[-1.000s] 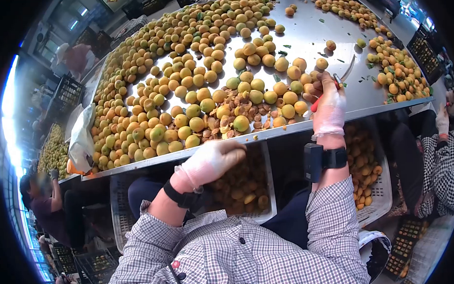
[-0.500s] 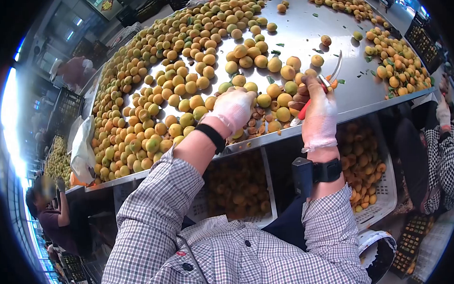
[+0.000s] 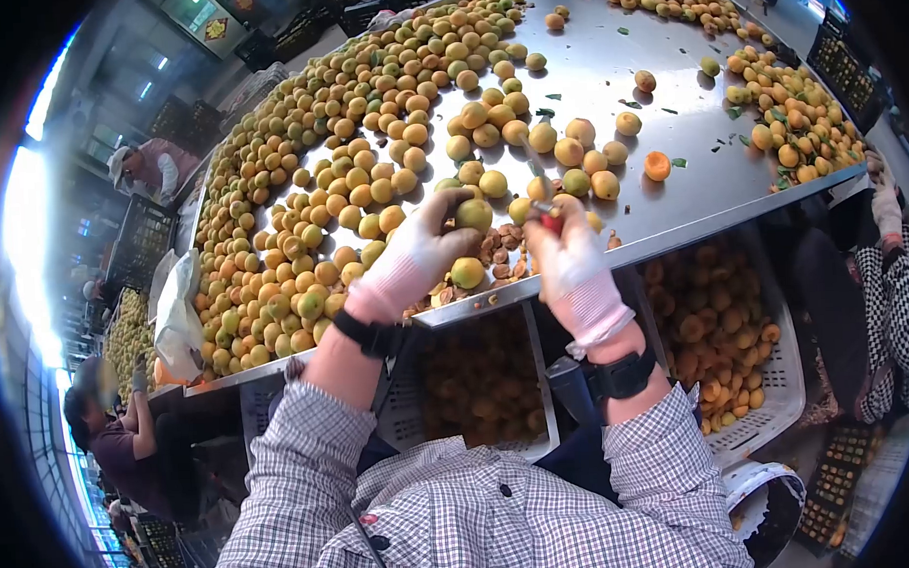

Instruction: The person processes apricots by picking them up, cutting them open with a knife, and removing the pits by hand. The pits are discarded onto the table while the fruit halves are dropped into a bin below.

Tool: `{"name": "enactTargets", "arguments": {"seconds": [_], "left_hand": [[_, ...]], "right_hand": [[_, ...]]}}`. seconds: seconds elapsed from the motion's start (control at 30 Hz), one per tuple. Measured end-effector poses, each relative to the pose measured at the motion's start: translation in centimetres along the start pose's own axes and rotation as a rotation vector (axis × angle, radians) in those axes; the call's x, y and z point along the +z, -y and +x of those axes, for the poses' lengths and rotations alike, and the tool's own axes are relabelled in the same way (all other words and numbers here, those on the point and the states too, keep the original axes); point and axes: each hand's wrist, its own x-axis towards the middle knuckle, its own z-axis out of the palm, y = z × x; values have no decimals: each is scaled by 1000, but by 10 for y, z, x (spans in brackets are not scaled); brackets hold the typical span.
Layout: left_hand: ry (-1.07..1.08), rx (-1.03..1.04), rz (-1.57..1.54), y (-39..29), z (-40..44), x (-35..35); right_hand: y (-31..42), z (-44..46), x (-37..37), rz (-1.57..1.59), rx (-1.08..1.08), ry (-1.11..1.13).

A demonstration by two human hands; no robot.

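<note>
My left hand (image 3: 423, 255), in a white glove with bare fingertips, is closed round a green-yellow apricot (image 3: 473, 215) above the near table edge. Close on its right, my right hand (image 3: 572, 255), gloved the same way, grips a red-handled cutting tool (image 3: 550, 223) whose slim blade points away from me; the blade is partly blurred. Brown pits (image 3: 500, 244) lie in a heap between and below the hands, with another apricot (image 3: 466, 273) beside them. Farther right on the metal sits a cut apricot (image 3: 657, 166), its orange inside facing up.
Apricots (image 3: 301, 189) cover the left of the metal table (image 3: 662, 212); another pile (image 3: 794, 122) lies at the right. Below the edge stand a crate of apricot pieces (image 3: 716, 325) and a white bucket (image 3: 767, 493). Other people (image 3: 155, 164) work around the table.
My left hand has lifted off the pile with an apricot. My right hand has moved left with the cutting tool, and a cut apricot now lies where that hand was near.
</note>
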Motion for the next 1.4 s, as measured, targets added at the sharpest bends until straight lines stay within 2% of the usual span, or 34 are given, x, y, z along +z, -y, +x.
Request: {"name": "enactTargets", "arguments": {"seconds": [0.07,0.13,0.2,0.27,0.3,0.37,0.47,0.8,0.9,1.07,1.4], "left_hand": [[19,-36,-409,-4,-30,3],[-28,-39,-618,-5,-51,10],[-11,-86,-658,2,-65,10],[-64,-38,-633,5,-75,16],[-66,-39,-631,9,-77,17],[-86,-55,-886,16,-82,19],[-102,-87,-981,15,-88,24],[-109,-41,-1030,20,-93,29],[-51,-16,-1021,21,-94,26],[-139,-45,-935,17,-98,27],[-149,-32,-910,10,-104,27]], "right_hand": [[8,-12,8,-39,22,132],[-3,-21,18,-1,4,238],[-4,-27,24,30,18,304],[-3,-34,28,58,31,362],[-3,-37,30,36,-24,358],[-3,-41,33,27,-60,377],[-1,-47,35,-13,-100,348],[8,-56,38,-12,-37,379],[4,-59,43,-40,-78,349],[2,-61,49,-70,-112,311],[-2,-61,56,-13,-139,320]]}}
